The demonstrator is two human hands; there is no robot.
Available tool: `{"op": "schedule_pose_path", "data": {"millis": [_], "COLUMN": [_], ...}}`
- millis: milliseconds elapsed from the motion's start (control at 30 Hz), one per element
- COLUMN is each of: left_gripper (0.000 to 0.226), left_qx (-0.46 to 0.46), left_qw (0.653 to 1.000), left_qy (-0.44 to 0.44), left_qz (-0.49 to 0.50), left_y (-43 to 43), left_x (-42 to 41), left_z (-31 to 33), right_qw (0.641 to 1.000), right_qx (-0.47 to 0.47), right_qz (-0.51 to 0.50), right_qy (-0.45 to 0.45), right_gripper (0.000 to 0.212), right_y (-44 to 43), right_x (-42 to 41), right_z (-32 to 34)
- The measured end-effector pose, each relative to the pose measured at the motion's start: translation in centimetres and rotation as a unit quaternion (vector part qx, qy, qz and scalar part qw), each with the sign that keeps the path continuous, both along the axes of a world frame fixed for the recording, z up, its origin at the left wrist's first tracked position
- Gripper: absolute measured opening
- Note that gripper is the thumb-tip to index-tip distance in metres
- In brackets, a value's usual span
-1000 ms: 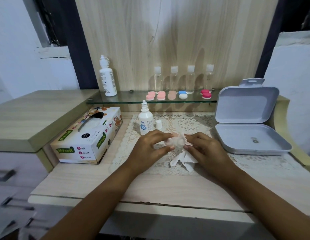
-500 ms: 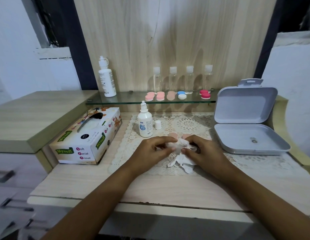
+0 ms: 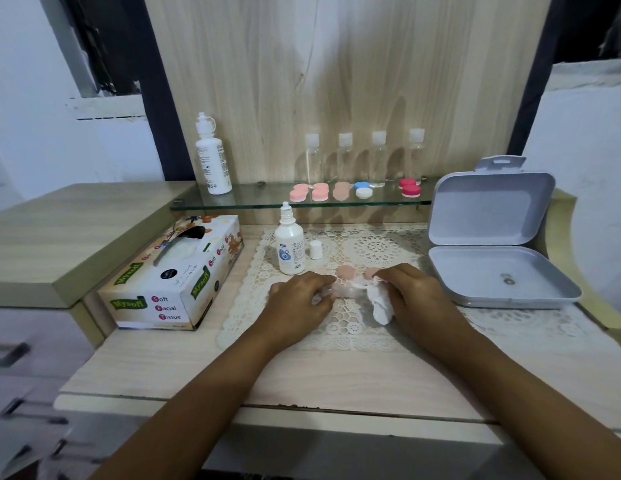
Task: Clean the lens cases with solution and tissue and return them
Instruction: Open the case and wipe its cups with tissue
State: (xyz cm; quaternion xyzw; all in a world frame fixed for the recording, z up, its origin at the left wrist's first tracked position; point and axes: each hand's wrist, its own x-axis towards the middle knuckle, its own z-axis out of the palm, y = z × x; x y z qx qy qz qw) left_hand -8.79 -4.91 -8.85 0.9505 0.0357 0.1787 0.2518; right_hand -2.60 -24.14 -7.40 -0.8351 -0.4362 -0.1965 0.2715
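Note:
My left hand (image 3: 298,296) pinches one end of a clear lens case (image 3: 347,289) on the lace mat (image 3: 340,327). My right hand (image 3: 418,294) grips a crumpled white tissue (image 3: 380,303) pressed against the case's other end. Two peach caps (image 3: 345,271) lie on the mat just behind the case. A small solution bottle (image 3: 289,249) stands uncapped behind my left hand, its white cap (image 3: 316,249) beside it. Several more lens cases (image 3: 319,192) in pink, peach, blue-white and red sit on the glass shelf (image 3: 253,199).
A tissue box (image 3: 170,282) lies at the left of the mat. An open grey plastic box (image 3: 492,258) stands at the right. A taller white bottle (image 3: 213,157) and several clear bottles (image 3: 378,157) stand on the shelf against the wooden panel.
My hands have drawn slightly apart. The tissue has shifted from the middle of the case to its right end, and the two peach caps behind now show.

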Motion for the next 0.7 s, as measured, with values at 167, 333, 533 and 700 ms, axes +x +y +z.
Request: {"op": "schedule_pose_path", "data": {"millis": [167,333,533,700], "left_gripper": [0.034,0.037,0.043,0.049], "left_qx": [0.016,0.021,0.028,0.03], "left_qw": [1.0,1.0,0.999,0.999], "left_qy": [0.009,0.01,0.023,0.024], "left_qz": [-0.002,0.0,0.001,-0.007], "left_y": [0.0,-0.1,-0.3,-0.5], "left_x": [0.2,0.0,-0.2,-0.6], "left_z": [-0.2,-0.1,0.3,0.5], "right_qw": [0.998,0.996,0.997,0.998], "right_qx": [-0.027,-0.076,-0.062,-0.029], "right_qz": [-0.03,-0.034,-0.047,-0.048], "right_qy": [0.058,0.04,0.013,0.03], "right_gripper": [0.047,0.045,0.034,0.032], "right_y": [0.3,0.0,-0.1,0.0], "right_x": [0.3,0.7,0.7,1.0], "right_z": [-0.7,-1.5,-1.0,-1.0]}}
